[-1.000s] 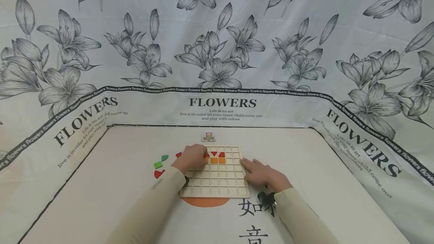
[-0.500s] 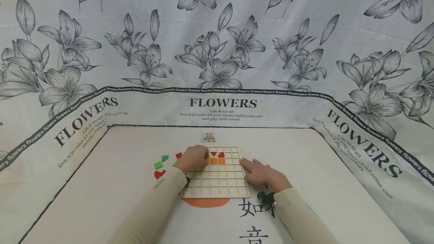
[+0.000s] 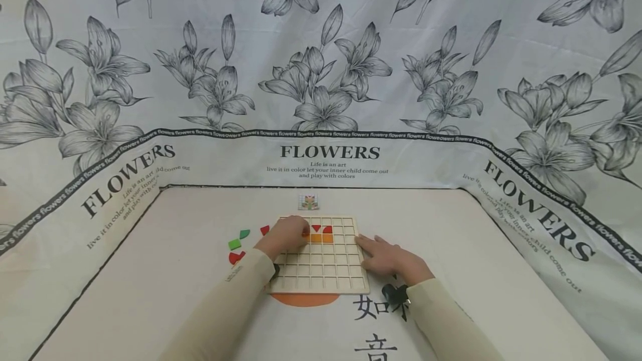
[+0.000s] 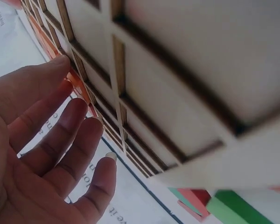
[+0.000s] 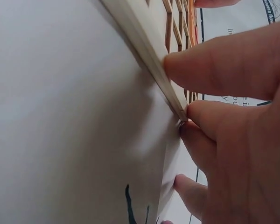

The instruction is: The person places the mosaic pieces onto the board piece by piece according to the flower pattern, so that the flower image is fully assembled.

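Observation:
A pale wooden grid board lies on the table. Red pieces and orange squares fill some of its upper cells. My left hand is over the board's upper left, fingertips touching the pieces there. In the left wrist view, the left hand has its thumb and loosely bent fingers by the red and orange pieces; no piece shows lifted. My right hand rests against the board's right edge. Its extended fingers and thumb touch the rim in the right wrist view.
Left of the board lie loose pieces: a dark green one, a light green square and red ones. A small pattern card lies behind the board. A flower-printed curtain encloses the table's back and sides.
My left hand shifts only slightly at the same cells, covering more of the red piece there. My right hand and the board stay in place.

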A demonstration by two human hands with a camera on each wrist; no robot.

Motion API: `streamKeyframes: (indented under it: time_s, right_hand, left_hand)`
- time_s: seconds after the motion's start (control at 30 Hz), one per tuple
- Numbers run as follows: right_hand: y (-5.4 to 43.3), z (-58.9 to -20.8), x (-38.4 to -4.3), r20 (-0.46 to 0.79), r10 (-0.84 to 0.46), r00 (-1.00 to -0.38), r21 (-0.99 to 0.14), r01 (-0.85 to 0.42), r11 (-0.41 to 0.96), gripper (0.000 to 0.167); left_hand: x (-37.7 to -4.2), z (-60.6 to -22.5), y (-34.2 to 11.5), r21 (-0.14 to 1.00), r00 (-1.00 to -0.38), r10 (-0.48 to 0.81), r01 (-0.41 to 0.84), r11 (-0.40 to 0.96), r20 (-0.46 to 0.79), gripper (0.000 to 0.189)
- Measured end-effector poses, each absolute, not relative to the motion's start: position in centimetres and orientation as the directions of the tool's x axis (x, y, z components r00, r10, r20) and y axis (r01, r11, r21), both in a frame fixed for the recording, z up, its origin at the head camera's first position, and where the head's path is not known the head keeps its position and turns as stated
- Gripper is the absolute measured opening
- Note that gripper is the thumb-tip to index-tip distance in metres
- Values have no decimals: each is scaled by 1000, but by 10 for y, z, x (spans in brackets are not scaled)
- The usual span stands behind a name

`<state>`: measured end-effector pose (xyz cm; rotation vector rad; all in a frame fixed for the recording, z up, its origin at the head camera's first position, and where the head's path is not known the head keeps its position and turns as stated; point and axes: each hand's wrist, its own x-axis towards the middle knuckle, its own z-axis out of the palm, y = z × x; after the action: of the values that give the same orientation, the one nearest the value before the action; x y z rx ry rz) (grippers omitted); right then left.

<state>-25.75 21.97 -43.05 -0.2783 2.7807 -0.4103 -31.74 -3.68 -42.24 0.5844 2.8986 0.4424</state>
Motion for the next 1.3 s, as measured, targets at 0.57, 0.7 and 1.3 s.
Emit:
streamKeyframes:
  time_s: [0.57,0.7,1.3]
  right_hand:
    - [218,-427,-256,-287,-230,-930,-340,-126,932,73]
    - [218,-427,-257,-282,-226,-933,-343,-122,931,73]
    - [219,-431,-258,-276,-235,-932,-341,-134,930,73]
  left_hand:
    - [-316,-421,-123,429,-946,297,217,877,-128,17]
    - [-309,-415,-136,411,-937,290,191,892,-194,10]
    - [-277,-411,-156,385,-896,372,263,885,-243,9]
